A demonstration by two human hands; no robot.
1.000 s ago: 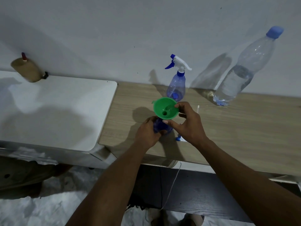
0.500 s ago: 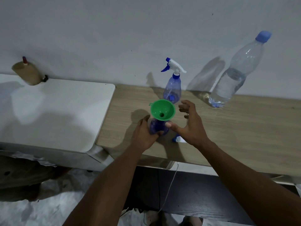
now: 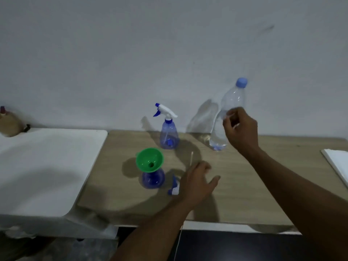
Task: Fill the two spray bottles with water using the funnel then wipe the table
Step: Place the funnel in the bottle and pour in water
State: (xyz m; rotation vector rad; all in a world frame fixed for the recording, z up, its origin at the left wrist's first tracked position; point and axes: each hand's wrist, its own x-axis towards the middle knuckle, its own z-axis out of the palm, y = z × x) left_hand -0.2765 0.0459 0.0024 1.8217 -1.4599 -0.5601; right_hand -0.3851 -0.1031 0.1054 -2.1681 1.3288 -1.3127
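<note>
Funnel [image 3: 149, 160]: is sitting in the neck of the open spray bottle [image 3: 153, 179], near-left on the bench [image 3: 254, 185].
Water bottle [image 3: 232, 102]: is standing capped by the far wall, right of the second spray bottle [image 3: 169, 137].
Right hand [image 3: 242, 129]: is hovering at the water bottle, fingers half curled; I cannot tell whether they are gripping.
Left hand [image 3: 197, 182]: is hovering just right of the open bottle, fingers wide, holding nothing.
Risk: nothing is steadying the top-heavy open bottle, so a nudge or a fast pour would likely tip it or overflow the funnel.

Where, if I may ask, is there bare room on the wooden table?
Bare wood between the water bottle and the white sheet at right, and left of the funnel. Crowded around the spray head and left hand.
</note>
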